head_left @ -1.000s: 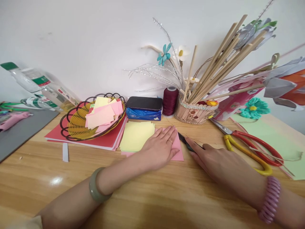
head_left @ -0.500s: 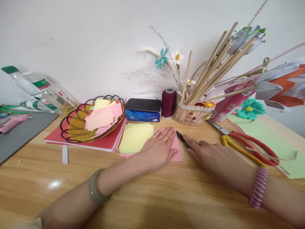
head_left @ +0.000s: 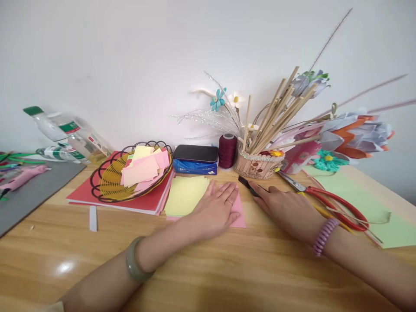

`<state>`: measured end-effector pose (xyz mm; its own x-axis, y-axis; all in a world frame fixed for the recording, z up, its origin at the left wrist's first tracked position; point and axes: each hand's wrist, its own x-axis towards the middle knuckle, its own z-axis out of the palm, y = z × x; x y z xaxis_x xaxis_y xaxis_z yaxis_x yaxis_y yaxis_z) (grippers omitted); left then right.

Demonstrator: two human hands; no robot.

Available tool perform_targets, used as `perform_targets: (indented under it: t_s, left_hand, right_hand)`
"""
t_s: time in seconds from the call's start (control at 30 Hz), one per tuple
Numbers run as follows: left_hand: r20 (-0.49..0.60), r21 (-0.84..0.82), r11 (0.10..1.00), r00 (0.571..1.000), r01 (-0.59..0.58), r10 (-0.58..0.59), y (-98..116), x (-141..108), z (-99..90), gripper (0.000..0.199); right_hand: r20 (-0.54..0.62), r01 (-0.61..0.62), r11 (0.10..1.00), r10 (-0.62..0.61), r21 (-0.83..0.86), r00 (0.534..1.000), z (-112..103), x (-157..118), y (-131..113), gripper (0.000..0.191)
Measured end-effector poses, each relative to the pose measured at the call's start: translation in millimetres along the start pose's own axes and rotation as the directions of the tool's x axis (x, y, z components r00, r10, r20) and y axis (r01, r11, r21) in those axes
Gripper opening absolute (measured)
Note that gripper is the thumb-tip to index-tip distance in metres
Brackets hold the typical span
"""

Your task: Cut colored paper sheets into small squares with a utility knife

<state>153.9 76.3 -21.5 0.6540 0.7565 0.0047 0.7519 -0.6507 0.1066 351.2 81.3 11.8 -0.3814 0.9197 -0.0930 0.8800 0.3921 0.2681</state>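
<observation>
My left hand [head_left: 216,210] lies flat, fingers stretched out, on a pink sheet of paper [head_left: 239,213], covering much of it. Under that hand's left side is the edge of a stack of yellow square papers [head_left: 185,195]. My right hand [head_left: 281,208] is closed around a black cutter knife [head_left: 249,185], with the index finger stretched along its top. The knife lies low over the wood just right of the pink sheet, its tip pointing away from me. I cannot make out whether it touches the table.
Behind stand a phone [head_left: 196,153] on a blue packet [head_left: 195,167], a maroon thread spool [head_left: 227,151] and a stick-filled basket [head_left: 258,166]. Red-handled scissors [head_left: 341,206] lie right. A woven basket [head_left: 110,184] with paper pieces sits left on red paper [head_left: 78,193].
The view has shifted, so the scene sits lower. The knife in my right hand has moved slightly away from me. My left hand stays pressed on the pink paper.
</observation>
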Motion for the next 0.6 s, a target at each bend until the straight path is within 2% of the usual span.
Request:
perform_targets:
  t_s: [0.1,0.17,0.27,0.33,0.43,0.53,0.6]
  left_hand:
    - [-0.032,-0.063,0.997,0.999,-0.043,0.041,0,-4,-4.9,0.056]
    - [-0.049,-0.178,0.982,0.998,-0.056,0.048,-1,-6,-9.5,0.052]
    - [-0.088,-0.32,0.947,0.994,0.036,-0.068,-4,-5,-16.1,0.049]
    - [-0.103,-0.348,0.929,0.979,0.128,-0.173,-7,-2,-19.5,0.053]
    - [-0.088,-0.392,0.894,0.959,0.216,-0.27,-11,5,-22.5,0.053]
    - [-0.068,-0.497,0.834,0.947,0.241,-0.315,-14,11,-22.6,0.025]
    - [-0.067,-0.606,0.761,0.938,0.234,-0.341,-15,13,-21.0,0.006]
  right_hand:
    - [-0.068,-0.027,1.0,0.028,0.008,0.997,3,-3,-1,0.046]
    - [-0.121,-0.036,0.999,0.039,0.023,0.992,5,-5,-2,0.046]
    - [-0.198,-0.026,0.998,0.039,0.066,0.979,8,-8,-1,0.045]
    - [-0.254,0.001,0.994,0.027,0.109,0.967,7,-8,0,0.044]
    - [-0.336,0.06,0.978,0.011,0.199,0.942,2,-8,1,0.042]
    - [-0.378,0.12,0.937,0.015,0.329,0.926,-1,-9,0,0.042]
    - [-0.375,0.134,0.889,0.045,0.438,0.926,0,-11,-2,0.043]
